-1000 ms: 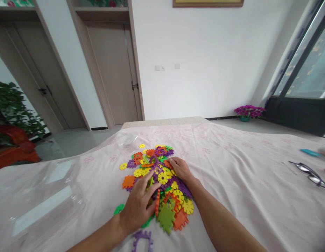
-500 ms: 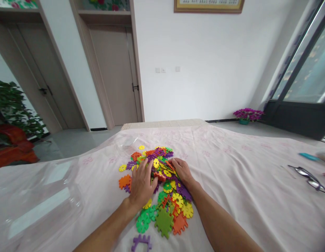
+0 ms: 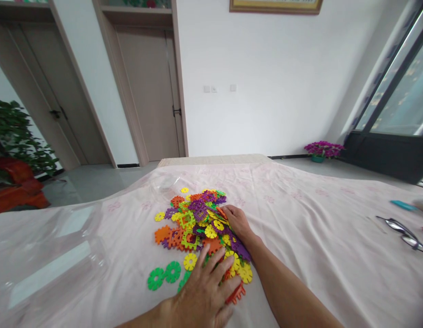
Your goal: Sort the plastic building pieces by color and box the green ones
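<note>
A heap of colourful plastic building pieces (image 3: 197, 212) lies on the cloth, with yellow and green notched discs and orange, purple and lime toothed squares. My left hand (image 3: 206, 291) lies palm down over the near end of the heap, fingers spread, covering some pieces. Cupped against the heap's right side is my right hand (image 3: 236, 223); its fingers are partly hidden, and an orange piece (image 3: 221, 212) shows at their tips. Left of my left hand, two green discs (image 3: 172, 272) lie flat, and a yellow disc (image 3: 190, 262) sits just beyond its fingertips.
A pale flowered cloth (image 3: 300, 228) covers the table. Clear plastic packaging (image 3: 57, 269) lies at the left, and a smaller clear piece (image 3: 165, 182) behind the heap. Eyeglasses (image 3: 402, 232) and a blue object (image 3: 402, 205) are at the right.
My left hand has moved from the heap's left side toward me, onto the near pieces. Green discs have shifted left, and the lime squares are uncovered. My right hand stays nearly in place.
</note>
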Demonstrator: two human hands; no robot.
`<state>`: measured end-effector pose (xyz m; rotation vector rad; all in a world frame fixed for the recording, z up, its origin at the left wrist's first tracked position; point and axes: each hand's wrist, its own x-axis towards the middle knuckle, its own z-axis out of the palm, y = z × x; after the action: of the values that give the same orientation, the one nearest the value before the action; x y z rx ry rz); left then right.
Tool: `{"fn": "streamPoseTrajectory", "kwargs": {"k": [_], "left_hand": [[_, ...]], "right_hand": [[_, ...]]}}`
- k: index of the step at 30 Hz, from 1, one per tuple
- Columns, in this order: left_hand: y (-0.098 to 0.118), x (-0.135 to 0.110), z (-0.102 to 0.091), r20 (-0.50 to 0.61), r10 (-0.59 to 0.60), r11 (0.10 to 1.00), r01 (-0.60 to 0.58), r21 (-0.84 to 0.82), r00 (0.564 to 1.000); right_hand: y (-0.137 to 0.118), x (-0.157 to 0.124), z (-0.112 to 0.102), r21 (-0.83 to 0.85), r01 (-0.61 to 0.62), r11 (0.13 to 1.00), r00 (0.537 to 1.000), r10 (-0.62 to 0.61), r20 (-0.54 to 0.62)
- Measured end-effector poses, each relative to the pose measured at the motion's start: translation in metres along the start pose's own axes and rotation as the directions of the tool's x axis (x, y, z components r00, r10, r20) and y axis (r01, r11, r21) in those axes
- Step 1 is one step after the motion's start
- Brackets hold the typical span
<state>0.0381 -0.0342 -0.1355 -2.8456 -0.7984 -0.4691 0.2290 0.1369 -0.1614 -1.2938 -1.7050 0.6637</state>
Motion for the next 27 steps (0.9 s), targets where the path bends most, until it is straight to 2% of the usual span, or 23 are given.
{"fn": "streamPoseTrajectory", "kwargs": {"k": [6, 10, 17, 23, 27], "left_hand": [[-0.012, 0.011, -0.007, -0.05, -0.033, 0.999, 0.033, -0.007, 0.998], [-0.025, 0.019, -0.003, -0.13, -0.094, 0.996, 0.092, -0.018, 0.987], [-0.042, 0.027, 0.0, -0.189, -0.254, 0.966, 0.26, 0.007, 0.949], [-0.05, 0.033, 0.0, -0.241, -0.308, 0.948, 0.318, 0.005, 0.921], [-0.062, 0.034, 0.001, -0.292, -0.4, 0.911, 0.413, -0.02, 0.869]], "right_hand": [[-0.001, 0.0, 0.001, -0.004, -0.01, 1.0, 1.0, 0.01, 0.015], [0.002, 0.0, 0.001, 0.032, -0.022, 0.999, 0.999, 0.021, 0.027], [0.002, 0.002, 0.0, 0.046, -0.019, 0.999, 0.999, 0.018, 0.026], [0.001, 0.001, -0.001, 0.07, -0.013, 0.997, 1.0, 0.012, 0.025], [0.003, 0.002, 0.0, 0.061, -0.015, 0.998, 1.0, 0.013, 0.027]]}}
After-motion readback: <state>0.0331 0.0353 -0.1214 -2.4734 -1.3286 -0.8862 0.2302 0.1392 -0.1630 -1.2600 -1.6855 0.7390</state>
